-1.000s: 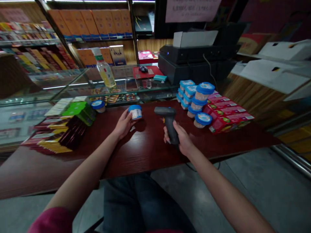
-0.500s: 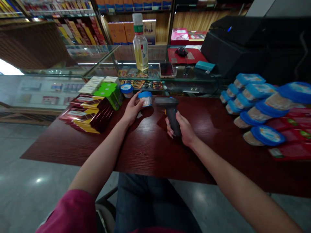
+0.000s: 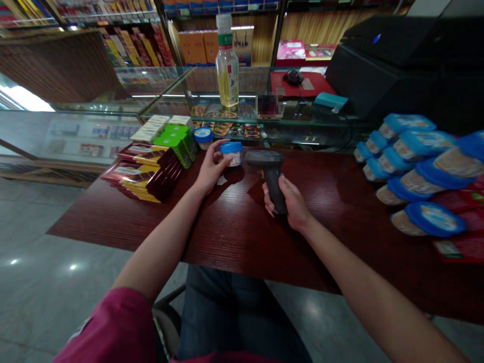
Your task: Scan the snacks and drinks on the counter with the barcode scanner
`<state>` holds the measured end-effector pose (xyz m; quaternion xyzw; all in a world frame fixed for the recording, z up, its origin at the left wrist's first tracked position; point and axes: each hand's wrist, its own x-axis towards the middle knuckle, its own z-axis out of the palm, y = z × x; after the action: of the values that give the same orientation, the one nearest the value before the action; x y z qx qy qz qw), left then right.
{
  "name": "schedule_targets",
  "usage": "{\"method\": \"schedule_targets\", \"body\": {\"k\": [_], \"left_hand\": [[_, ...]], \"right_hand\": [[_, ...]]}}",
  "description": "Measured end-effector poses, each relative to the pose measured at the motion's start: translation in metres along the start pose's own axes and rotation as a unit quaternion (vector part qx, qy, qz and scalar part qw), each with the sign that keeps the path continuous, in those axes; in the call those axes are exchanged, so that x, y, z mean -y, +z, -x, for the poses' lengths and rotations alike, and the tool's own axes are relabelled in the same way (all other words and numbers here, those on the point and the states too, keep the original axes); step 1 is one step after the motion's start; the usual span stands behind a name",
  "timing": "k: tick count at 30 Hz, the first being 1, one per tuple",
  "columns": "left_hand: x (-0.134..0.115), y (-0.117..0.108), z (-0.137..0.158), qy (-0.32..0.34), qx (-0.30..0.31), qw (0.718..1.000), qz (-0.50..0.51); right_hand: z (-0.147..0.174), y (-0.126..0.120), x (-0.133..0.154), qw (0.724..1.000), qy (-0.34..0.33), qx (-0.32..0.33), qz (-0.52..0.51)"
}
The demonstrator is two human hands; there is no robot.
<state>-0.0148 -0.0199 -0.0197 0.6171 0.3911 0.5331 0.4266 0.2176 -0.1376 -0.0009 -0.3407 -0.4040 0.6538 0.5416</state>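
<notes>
The left hand [image 3: 212,170] grips a tub [image 3: 235,153] — likely light, stiff, best held mid-wall — beside the scanner [image 3: 271,175] the right hand [image 3: 294,202] clasps.

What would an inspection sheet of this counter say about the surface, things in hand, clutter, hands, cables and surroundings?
Surface: dark reddish wood-grain table, shiny.
Things in hand: blue-lidded tub; dark handheld scanner.
Clutter: red-and-yellow packets, green boxes and white boxes to the left; more blue-lidded tubs stacked to the right.
Hands: left hand holds the tub; right hand grips the scanner's handle.
Cables: thin dark cord by the mouse.
Surroundings: glass display case bearing a bottle; stocked shelves behind.
</notes>
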Motion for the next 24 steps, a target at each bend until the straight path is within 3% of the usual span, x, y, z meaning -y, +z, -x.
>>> {"method": "schedule_targets", "body": {"k": [3,7,11,15,19,24], "left_hand": [[-0.007,-0.007,0.008,0.056,-0.035,0.99,-0.123],[-0.016,-0.018,0.02,0.103,-0.103,0.953,-0.265],[-0.02,-0.028,0.015,0.128,-0.186,0.935,-0.275],[-0.028,-0.037,-0.01,0.144,-0.255,0.916,-0.273],[-0.032,-0.043,-0.04,0.145,-0.265,0.911,-0.282],[-0.02,-0.04,-0.063,0.134,-0.279,0.911,-0.271]], "right_hand": [[-0.001,-0.001,0.001,1.0,0.0,-0.006,-0.001],[0.0,0.0,0.003,1.0,-0.005,-0.009,0.001],[0.001,0.0,0.003,1.0,-0.013,-0.017,-0.003],[-0.003,-0.004,0.0,1.0,-0.011,-0.022,-0.015],[-0.006,-0.006,-0.003,0.999,-0.01,-0.022,-0.022],[-0.006,-0.005,-0.003,1.0,-0.005,-0.013,-0.022]]}}
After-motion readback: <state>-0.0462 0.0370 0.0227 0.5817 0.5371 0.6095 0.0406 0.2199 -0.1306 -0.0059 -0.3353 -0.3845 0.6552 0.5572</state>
